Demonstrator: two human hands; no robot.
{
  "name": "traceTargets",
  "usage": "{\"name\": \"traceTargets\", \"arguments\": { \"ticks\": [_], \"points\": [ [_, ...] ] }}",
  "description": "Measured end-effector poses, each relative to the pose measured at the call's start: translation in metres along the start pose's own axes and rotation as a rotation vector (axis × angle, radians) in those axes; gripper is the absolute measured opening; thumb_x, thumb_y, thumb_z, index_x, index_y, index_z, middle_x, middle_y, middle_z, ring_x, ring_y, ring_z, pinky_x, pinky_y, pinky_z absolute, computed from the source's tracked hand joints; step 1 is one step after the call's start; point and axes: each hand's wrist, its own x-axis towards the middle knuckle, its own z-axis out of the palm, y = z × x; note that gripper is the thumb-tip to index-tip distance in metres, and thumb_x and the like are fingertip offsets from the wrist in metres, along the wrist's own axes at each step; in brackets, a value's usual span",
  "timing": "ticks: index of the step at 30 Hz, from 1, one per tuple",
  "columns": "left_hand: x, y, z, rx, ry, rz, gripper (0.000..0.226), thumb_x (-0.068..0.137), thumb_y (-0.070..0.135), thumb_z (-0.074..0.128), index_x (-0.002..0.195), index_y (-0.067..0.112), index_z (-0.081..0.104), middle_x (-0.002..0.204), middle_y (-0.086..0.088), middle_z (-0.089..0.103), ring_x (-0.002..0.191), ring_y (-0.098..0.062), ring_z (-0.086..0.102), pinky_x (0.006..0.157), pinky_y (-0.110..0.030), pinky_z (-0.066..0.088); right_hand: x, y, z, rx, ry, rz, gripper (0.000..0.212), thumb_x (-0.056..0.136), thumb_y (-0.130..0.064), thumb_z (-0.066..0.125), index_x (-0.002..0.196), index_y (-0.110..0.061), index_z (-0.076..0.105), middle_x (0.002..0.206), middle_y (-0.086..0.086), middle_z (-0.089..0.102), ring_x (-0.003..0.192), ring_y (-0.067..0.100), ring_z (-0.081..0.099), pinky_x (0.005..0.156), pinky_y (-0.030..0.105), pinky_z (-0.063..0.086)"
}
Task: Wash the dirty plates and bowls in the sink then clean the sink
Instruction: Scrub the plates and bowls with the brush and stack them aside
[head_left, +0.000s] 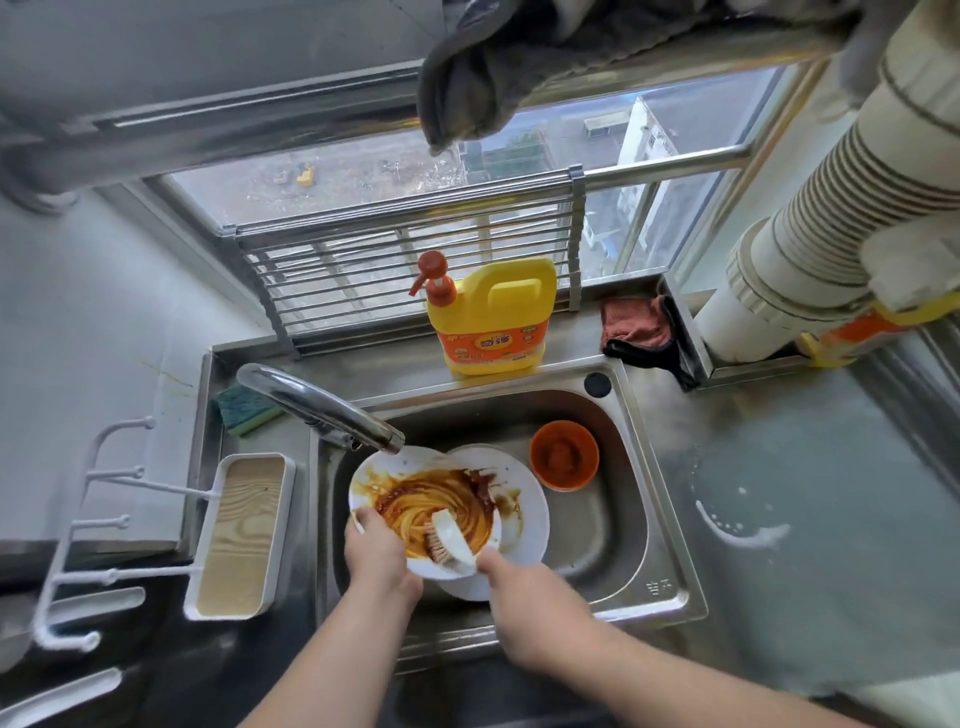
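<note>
A white plate (384, 480) smeared with red-brown sauce is held over the steel sink (623, 519). My left hand (376, 553) grips its near left rim, thumb on top. My right hand (519, 582) holds a white-handled dish brush (449, 540), whose bristles press on the sauce. A second white plate (527, 512) lies beneath, partly hidden. An orange bowl (564, 462) with red residue sits at the sink's back right.
The faucet (322, 410) reaches over the plate from the left. A yellow detergent jug (491, 317) stands behind the sink, a green sponge (247, 413) to its left, a cloth (636, 325) right. A white rack (241, 535) hangs left. Wet steel counter (779, 493) lies right.
</note>
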Motion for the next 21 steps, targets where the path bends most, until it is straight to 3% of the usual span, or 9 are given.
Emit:
{"name": "traceTargets", "arguments": {
  "ticks": [2,6,10,12,14,17,21],
  "points": [
    [-0.01,-0.009,0.003,0.044,-0.015,-0.006,0.034,0.114,0.042,0.035,0.139,0.025,0.052,0.123,-0.013,0.065,0.097,-0.033,0.068,0.075,-0.046,0.059,0.002,-0.027,0.007,0.089,0.015,-0.074,0.035,0.097,-0.013,0.043,0.122,-0.037,0.041,0.11,0.014,0.067,0.102,0.041,0.065,0.078,0.043,0.051],
    [-0.03,-0.011,0.0,0.026,-0.067,0.019,0.029,0.114,0.042,0.032,0.135,0.032,0.051,0.115,-0.008,0.065,0.103,-0.032,0.067,0.095,-0.057,0.057,0.052,0.006,-0.029,-0.036,0.103,0.078,0.043,0.098,-0.014,0.041,0.134,-0.037,0.038,0.115,0.01,0.067,0.103,0.036,0.066,0.08,0.044,0.055],
    [-0.009,0.005,-0.005,0.028,-0.035,0.061,0.031,0.114,0.043,0.033,0.134,0.029,0.052,0.126,-0.013,0.064,0.103,-0.033,0.067,0.093,-0.055,0.057,-0.005,0.017,-0.011,-0.022,0.008,0.001,0.037,0.099,-0.014,0.039,0.129,-0.035,0.041,0.111,0.016,0.068,0.103,0.039,0.066,0.079,0.042,0.053],
    [-0.017,0.001,-0.003,0.064,-0.071,0.032,0.03,0.115,0.042,0.031,0.13,0.026,0.051,0.12,-0.013,0.066,0.098,-0.031,0.068,0.084,-0.051,0.059,-0.008,-0.008,-0.005,0.065,0.019,-0.069,0.032,0.103,-0.019,0.038,0.128,-0.038,0.042,0.114,0.015,0.068,0.104,0.04,0.065,0.079,0.043,0.05],
    [-0.03,-0.008,-0.001,0.098,-0.139,-0.002,0.03,0.115,0.039,0.03,0.128,0.023,0.052,0.113,-0.013,0.068,0.096,-0.032,0.069,0.08,-0.048,0.059,0.022,-0.015,-0.014,0.047,0.062,-0.026,0.039,0.103,-0.021,0.037,0.135,-0.042,0.044,0.121,0.01,0.068,0.109,0.038,0.065,0.084,0.043,0.052],
    [-0.031,-0.006,-0.002,0.109,-0.154,0.007,0.034,0.115,0.042,0.03,0.134,0.024,0.053,0.12,-0.015,0.07,0.107,-0.037,0.07,0.097,-0.06,0.057,0.056,0.009,-0.047,-0.082,0.133,0.06,0.049,0.098,-0.014,0.038,0.135,-0.045,0.039,0.112,0.009,0.07,0.1,0.036,0.069,0.081,0.041,0.056],
    [-0.02,0.023,0.0,0.042,-0.098,0.091,0.036,0.116,0.037,0.03,0.142,0.022,0.049,0.129,-0.017,0.063,0.107,-0.036,0.065,0.097,-0.053,0.054,0.013,0.03,-0.023,-0.035,0.067,0.067,0.037,0.096,-0.017,0.038,0.125,-0.04,0.038,0.107,0.014,0.069,0.098,0.038,0.068,0.081,0.045,0.058]
  ]
}}
